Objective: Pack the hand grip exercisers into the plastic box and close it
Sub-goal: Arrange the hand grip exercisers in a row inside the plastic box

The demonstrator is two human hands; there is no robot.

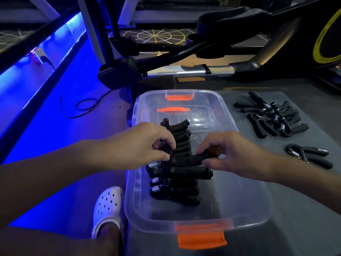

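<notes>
Left hand [144,145] pinches the spring end, and right hand [234,154] the handle tip, of one exerciser [186,160] at centre frame, over the row [177,191] lying in the open clear box [249,206]. A pile [273,117] of others lies on the mat [295,200] at right. Yellow lettering on the bike wheel [323,43], upper right, is too blurred to read. A white clog [108,206] sits just beside the box, lower left.

The spring end of the held hand grip exerciser [186,160] is covered by the fingers of the left hand [145,145], and one handle tip by the right hand [234,154]. The middle of the row of exercisers [177,193] in the plastic box [254,206] is masked by both hands. The yellow-ringed flywheel [326,39] is cut off by the right edge.
</notes>
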